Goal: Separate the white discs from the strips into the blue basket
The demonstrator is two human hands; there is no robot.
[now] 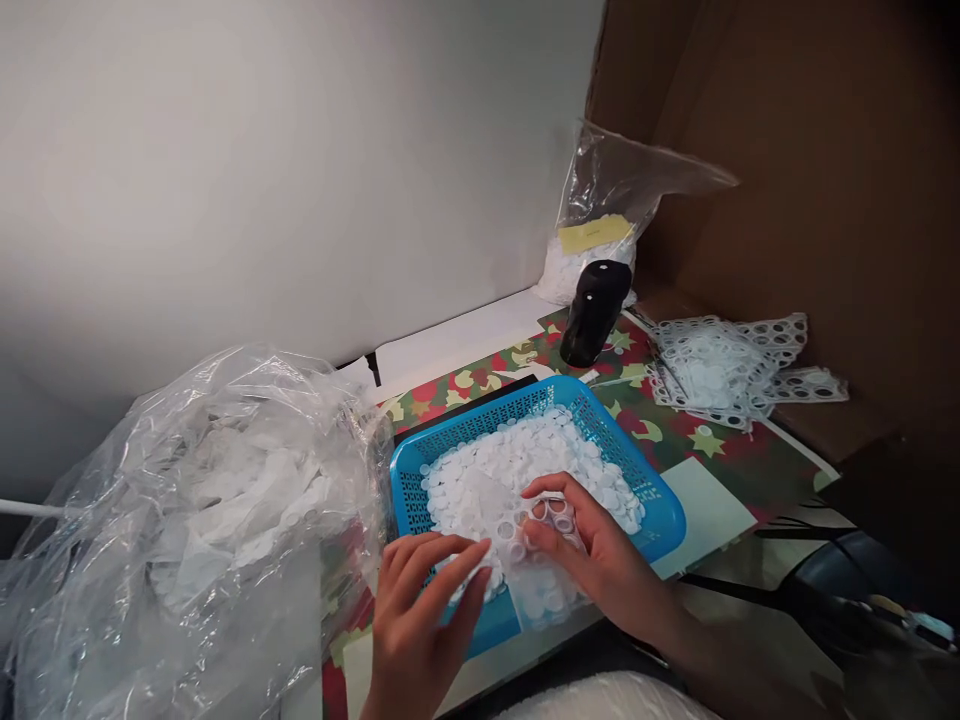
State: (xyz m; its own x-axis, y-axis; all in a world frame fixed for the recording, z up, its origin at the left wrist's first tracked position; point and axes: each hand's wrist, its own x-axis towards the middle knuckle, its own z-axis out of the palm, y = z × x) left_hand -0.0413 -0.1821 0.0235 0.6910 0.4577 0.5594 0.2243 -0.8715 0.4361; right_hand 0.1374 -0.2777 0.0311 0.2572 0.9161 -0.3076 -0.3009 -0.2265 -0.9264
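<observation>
**Translucent disc sheet (544, 585) over blue plastic basket (660, 510)**

Sheet lies across the basket's near rim, which seems to prop it above loose white discs (510, 480). Long axis, creased and unclear, appears to run crosswise between the hands. Left hand (424, 610) spread, fingers pressing one edge; right hand (592, 545) curled over punched holes, any pinch hidden.

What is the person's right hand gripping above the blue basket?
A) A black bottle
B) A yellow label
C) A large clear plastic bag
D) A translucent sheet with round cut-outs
D: the right hand grips the translucent sheet with round cut-outs above the blue basket.
</observation>
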